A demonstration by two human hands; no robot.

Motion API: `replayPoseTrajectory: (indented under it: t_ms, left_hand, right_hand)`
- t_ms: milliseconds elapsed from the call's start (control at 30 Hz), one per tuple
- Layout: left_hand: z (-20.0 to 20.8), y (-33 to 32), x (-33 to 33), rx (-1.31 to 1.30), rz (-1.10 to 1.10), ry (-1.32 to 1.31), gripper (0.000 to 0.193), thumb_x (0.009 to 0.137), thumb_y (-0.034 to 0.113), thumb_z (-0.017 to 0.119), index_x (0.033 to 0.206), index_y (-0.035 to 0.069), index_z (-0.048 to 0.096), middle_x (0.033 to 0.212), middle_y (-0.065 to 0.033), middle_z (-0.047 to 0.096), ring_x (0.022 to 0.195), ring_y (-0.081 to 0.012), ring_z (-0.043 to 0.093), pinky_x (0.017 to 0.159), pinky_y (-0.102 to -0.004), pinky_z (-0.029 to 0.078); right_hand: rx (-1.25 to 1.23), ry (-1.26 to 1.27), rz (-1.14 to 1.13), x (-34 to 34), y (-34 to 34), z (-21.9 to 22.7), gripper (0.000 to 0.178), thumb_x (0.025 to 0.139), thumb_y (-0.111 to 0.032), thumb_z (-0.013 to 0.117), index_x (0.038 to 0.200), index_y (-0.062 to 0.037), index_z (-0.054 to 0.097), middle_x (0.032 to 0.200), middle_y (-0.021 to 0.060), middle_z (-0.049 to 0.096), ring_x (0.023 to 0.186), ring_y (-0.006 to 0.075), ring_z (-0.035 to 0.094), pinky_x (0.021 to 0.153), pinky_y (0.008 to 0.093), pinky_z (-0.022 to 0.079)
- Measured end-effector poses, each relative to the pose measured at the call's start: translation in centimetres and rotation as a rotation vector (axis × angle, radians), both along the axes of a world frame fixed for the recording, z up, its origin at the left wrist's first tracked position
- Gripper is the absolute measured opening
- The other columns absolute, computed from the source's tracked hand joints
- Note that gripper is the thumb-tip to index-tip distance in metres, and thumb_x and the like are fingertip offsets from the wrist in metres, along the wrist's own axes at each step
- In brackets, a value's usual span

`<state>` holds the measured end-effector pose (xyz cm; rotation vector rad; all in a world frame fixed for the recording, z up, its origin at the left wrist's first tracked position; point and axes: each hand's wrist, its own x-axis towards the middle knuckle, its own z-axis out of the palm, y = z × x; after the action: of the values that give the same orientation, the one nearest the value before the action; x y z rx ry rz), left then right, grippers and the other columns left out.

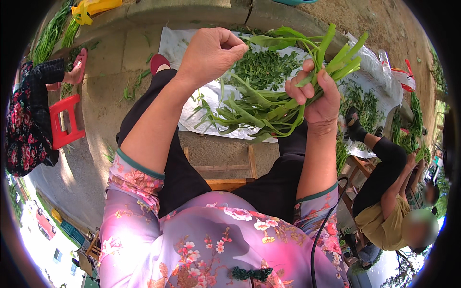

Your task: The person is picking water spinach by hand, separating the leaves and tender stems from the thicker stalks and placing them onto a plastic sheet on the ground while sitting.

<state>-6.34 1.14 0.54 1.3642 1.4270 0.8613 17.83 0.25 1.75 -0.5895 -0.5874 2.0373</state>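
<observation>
A bunch of leafy greens with thick, hollow-looking pale stems, like water spinach, is gripped in my right hand. The cut stem ends point up and right; leaves hang down to the left. My left hand is closed in a pinch just left of a long green leaf that reaches out from the bunch. Whether its fingertips hold that leaf cannot be made out. Below both hands, a heap of loose picked leaves lies on a white plastic sheet on the ground.
A low wooden stool shows between my knees. At the left a person sits near a red plastic stool. At the right another person in a tan top handles greens. A concrete kerb runs behind the sheet, with more greens at the far left.
</observation>
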Motion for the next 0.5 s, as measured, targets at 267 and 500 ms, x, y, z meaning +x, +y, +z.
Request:
replayPoseTrajectory:
  t_ms: [267,500]
  left_hand:
    - [-0.19,0.1,0.16,0.014,-0.008,0.015,0.017,0.084,0.016,0.069,0.083,-0.001,0.068,0.07,-0.0008,0.064,0.064,-0.0034,0.055,0.056,-0.0195,0.043]
    - [0.15,0.15,0.52,-0.007,-0.012,0.072,0.02,0.081,0.02,0.072,0.081,0.0,0.068,0.068,-0.0004,0.064,0.061,-0.0036,0.054,0.055,-0.0198,0.042]
  right_hand:
    - [0.044,0.11,0.046,0.67,0.0,-0.32,0.033,0.088,-0.028,0.057,0.103,0.0009,0.061,0.057,0.0024,0.048,0.048,0.0142,0.043,0.051,0.0275,0.036]
    - [0.062,0.057,0.04,1.1,-0.11,-0.14,0.033,0.089,-0.026,0.056,0.104,0.0027,0.061,0.057,0.0038,0.05,0.049,0.0161,0.045,0.051,0.0284,0.037]
